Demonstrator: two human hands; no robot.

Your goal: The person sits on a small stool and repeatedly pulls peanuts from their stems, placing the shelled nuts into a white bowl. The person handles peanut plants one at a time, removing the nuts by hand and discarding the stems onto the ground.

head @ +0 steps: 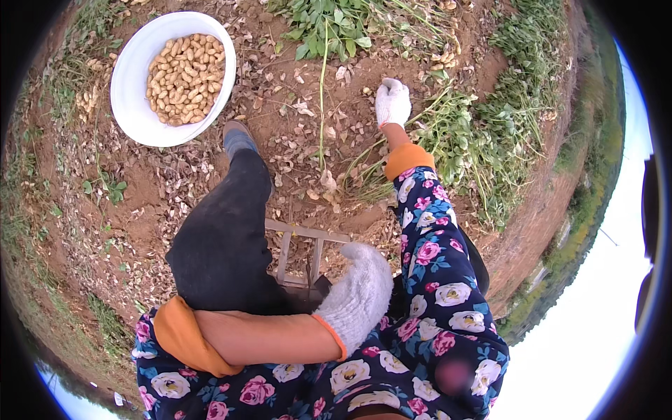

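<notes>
My right hand [393, 103], in a white knit glove, reaches down near the soil among dry leaves, its fingers curled; whether it holds something is hidden. Close by its fingertips lies a small pale round thing [366, 91]. My left hand [359, 296], in a greyish knit glove, is bent across my lap, and I cannot see what is in it. Pulled peanut plants [462, 136] lie just right of my right hand. At the upper left, a white plastic bucket [126, 79] stands tilted in view, with unshelled peanuts [186, 79] inside.
A wooden frame [307, 232] is on the ground between my legs. My shoe [239, 135] is just below the bucket. More leafy plants [336, 26] lie at the top, with peanuts [446, 59] on plants at upper right. A long green stem [323, 94] crosses the leaf litter.
</notes>
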